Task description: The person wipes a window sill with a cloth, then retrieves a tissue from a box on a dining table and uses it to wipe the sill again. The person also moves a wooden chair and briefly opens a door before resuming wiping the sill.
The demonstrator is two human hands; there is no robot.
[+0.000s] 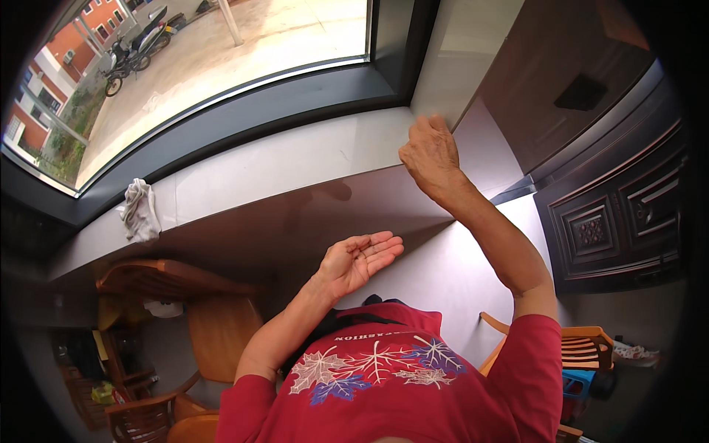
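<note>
My right hand is at the right end of the pale tiled windowsill, close to the corner where the sill meets the side wall. Its fingers are curled and a little blurred, and their tips are hidden, so whether they pinch anything cannot be told. Lower down, in front of my body, my left hand is held palm up with fingers extended and slightly cupped. Nothing shows on that palm. A crumpled whitish cloth lies at the left part of the sill, partly draped over its front edge, away from both hands.
Above the sill is a dark-framed window, with parked motorcycles outside. A dark carved panel door stands to the right. Wooden chairs are at lower left, and another slatted wooden chair is at lower right beside a blue object.
</note>
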